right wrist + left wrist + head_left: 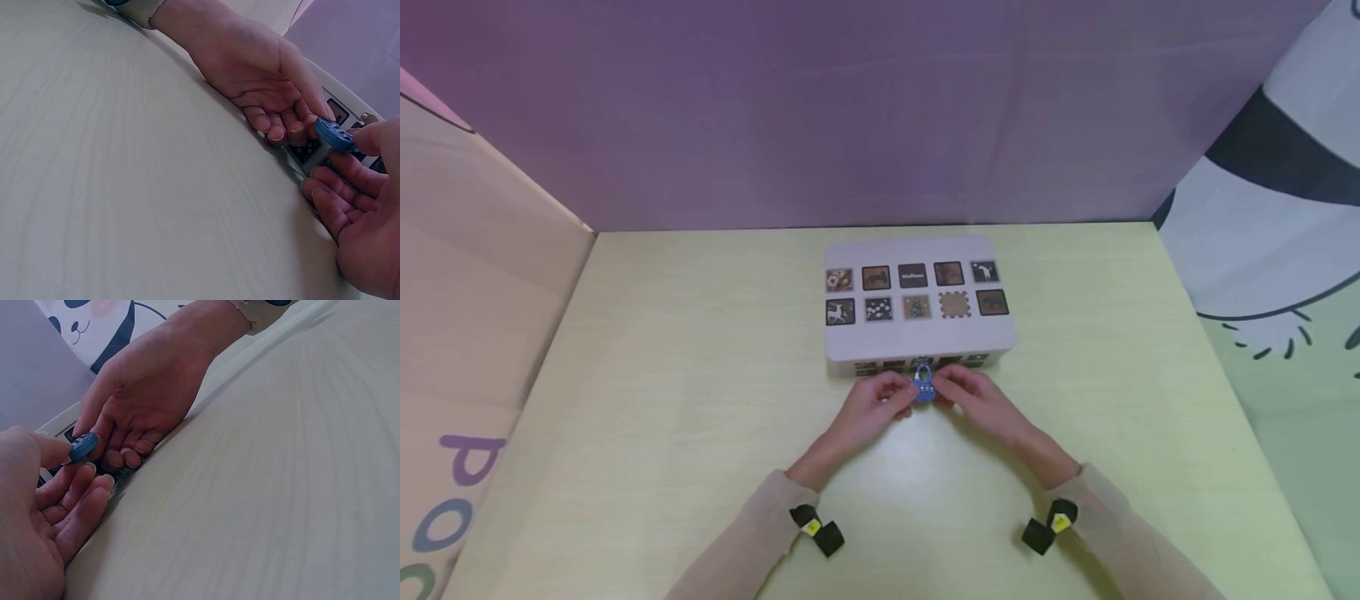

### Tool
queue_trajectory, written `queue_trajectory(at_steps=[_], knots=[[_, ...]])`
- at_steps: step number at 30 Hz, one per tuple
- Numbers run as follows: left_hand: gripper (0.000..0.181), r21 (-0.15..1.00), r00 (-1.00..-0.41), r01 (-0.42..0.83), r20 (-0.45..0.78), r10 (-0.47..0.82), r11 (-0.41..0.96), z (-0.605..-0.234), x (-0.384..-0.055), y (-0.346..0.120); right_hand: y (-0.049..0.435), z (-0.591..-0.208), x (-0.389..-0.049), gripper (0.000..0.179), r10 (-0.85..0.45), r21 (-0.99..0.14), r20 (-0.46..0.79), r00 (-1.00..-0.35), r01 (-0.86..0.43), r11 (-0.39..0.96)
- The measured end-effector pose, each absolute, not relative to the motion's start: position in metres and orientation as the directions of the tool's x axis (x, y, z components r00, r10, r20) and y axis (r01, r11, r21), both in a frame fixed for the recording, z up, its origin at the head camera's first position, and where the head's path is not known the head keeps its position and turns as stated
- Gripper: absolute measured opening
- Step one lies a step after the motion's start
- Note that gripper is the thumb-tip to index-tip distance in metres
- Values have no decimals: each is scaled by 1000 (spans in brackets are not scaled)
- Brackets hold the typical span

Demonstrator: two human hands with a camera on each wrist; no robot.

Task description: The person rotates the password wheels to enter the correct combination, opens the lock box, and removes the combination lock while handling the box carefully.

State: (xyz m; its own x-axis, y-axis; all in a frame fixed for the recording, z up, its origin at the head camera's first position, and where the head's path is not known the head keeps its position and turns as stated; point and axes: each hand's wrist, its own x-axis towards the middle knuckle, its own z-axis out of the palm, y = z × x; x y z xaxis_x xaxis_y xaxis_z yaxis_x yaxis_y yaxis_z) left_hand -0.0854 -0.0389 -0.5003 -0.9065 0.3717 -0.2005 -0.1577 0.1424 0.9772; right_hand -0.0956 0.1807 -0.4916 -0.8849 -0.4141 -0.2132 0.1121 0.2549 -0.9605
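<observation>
A blue combination padlock hangs at the front of a white box, its shackle up against the box's front face. My left hand pinches the padlock from the left between thumb and fingers. From the other side, my right hand pinches its right edge. In the right wrist view, small dials show on the face of the padlock, and a silver clasp sits on the box just behind it. The left wrist view shows the lock body between both thumbs; the shackle is mostly hidden there.
The box lid carries two rows of small dark and brown square pictures. It stands on a pale wood-grain table. A purple panel rises along the back edge, and printed panels stand at the left and right sides.
</observation>
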Motion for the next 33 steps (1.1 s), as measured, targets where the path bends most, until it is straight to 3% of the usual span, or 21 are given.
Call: queue_trajectory(at_steps=[33], knots=[[27, 973, -906, -170, -216, 364, 156, -503, -86, -38, 180, -488, -94, 28, -436, -955, -193, -879, 67, 288]])
